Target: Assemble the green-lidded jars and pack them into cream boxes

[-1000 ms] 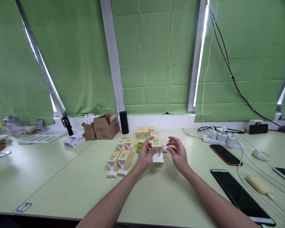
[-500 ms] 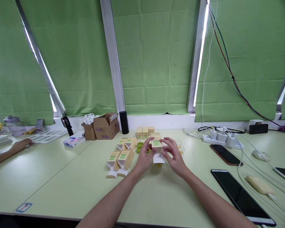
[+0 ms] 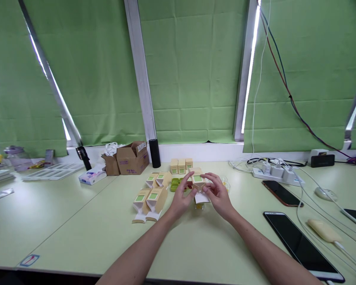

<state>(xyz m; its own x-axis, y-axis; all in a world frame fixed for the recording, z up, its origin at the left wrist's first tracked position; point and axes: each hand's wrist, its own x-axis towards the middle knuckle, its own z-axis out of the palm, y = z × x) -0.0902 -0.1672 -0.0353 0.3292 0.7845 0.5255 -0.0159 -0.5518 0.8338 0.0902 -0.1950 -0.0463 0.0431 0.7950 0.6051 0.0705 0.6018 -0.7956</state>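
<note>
The small box [image 3: 198,179] is between the two hands, about equally near each, its long axis seemingly pointing away from the person and its white flap [image 3: 202,197] hanging over a clear container [image 3: 199,206]. The left hand [image 3: 179,200] and right hand [image 3: 220,200] pinch opposite sides, thumbs and fingers parted just enough to span its edges.

cartons [image 3: 158,200] left of the left hand [image 3: 179,200]

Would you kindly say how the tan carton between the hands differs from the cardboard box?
The tan carton has a green square; the cardboard box, purple marks. The tan carton is smaller than the cardboard box. The left hand and right hand flank the tan carton; the cardboard box stands apart. Both have open flaps.
</note>
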